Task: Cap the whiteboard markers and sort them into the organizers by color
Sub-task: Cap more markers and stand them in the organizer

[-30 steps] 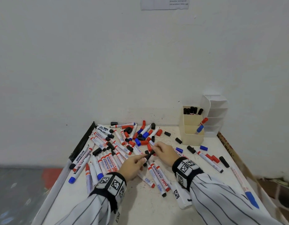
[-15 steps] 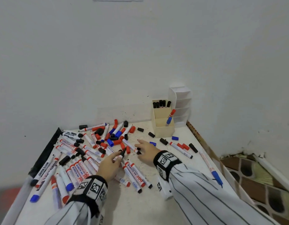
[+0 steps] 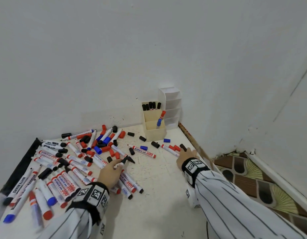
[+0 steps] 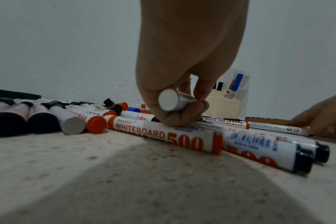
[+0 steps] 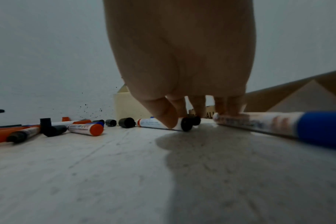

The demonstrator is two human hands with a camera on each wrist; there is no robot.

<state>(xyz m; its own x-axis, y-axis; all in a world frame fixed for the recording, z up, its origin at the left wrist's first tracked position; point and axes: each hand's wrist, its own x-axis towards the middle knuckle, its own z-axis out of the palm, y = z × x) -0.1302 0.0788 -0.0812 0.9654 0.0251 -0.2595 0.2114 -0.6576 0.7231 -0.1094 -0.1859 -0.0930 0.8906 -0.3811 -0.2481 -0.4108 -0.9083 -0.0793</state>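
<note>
Black cap (image 3: pixel 183 147) lay on the bench (image 3: pixel 159 200) right of the cream organizer (image 3: pixel 153 133), under the right hand's (image 3: pixel 186 155) extended fingertips, while the left hand (image 3: pixel 110 173) gripped an uncapped black marker (image 3: pixel 123 162).

The left hand (image 4: pixel 184 63) is gripping a white-barrelled marker (image 4: pixel 173 100), its flat end facing the camera, fingers curled round it and knuckles resting on a red "WHITEBOARD 500" marker (image 4: pixel 163 134) lying on the tabletop (image 4: pixel 125 181). More markers are lying alongside. Behind, a cream organizer (image 4: pixel 222 106) is holding a blue-capped marker (image 4: pixel 236 83). The right hand (image 4: pixel 322 116) is touching down at the far right.
</note>
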